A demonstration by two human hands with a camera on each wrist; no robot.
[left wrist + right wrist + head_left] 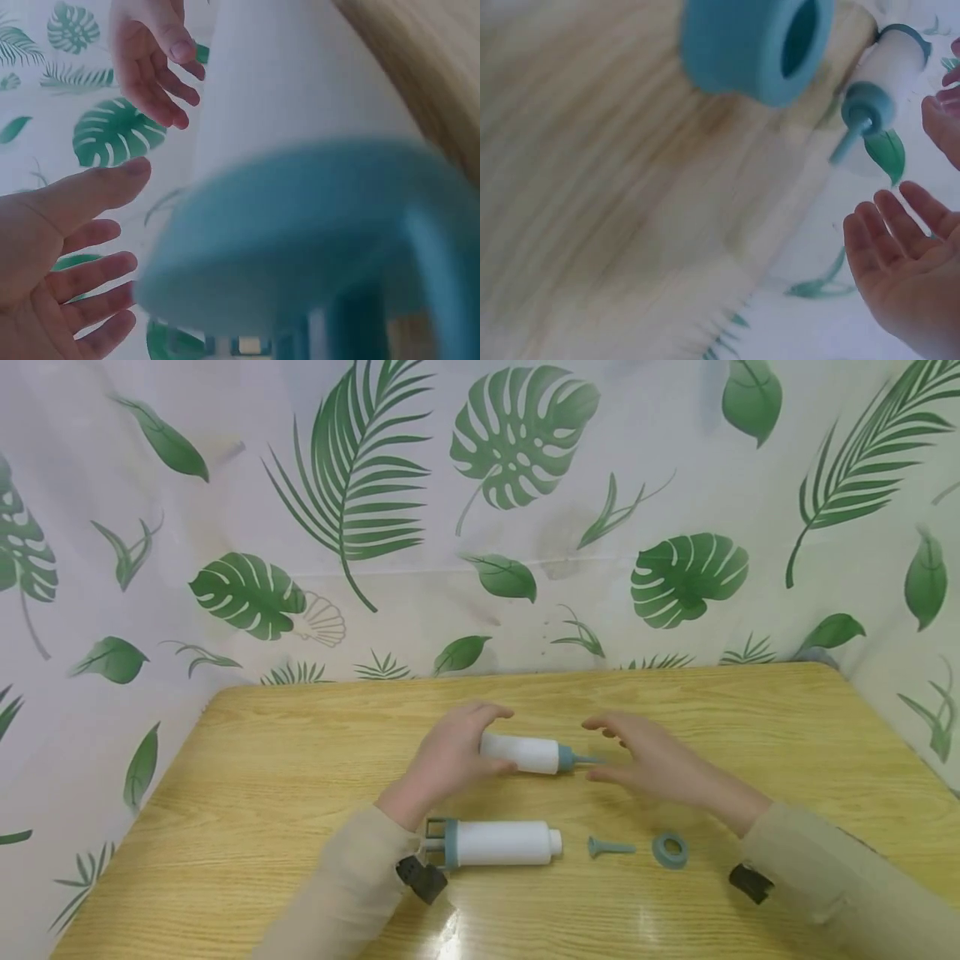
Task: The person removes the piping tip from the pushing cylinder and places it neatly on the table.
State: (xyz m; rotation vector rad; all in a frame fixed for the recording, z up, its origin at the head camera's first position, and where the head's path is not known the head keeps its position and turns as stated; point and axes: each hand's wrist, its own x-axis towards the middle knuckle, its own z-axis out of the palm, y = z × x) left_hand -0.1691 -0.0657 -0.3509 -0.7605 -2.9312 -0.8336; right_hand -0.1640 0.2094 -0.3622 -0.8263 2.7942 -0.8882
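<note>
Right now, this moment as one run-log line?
left hand: empty, near nozzled tube | right hand: empty, near its nozzle | second tube, loose nozzle, ring: on table

Pale wall covering [420,602], green leaf prints [540,418], beyond grip and to both sides. Yellowish wood-grain table [262,760] beneath grip, far corners rounded. Bright glare [450,935] on table, near side of grip.

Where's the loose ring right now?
In the head view, the ring lies on the table just right of the loose nozzle, lower in frame than the right hand.
</note>
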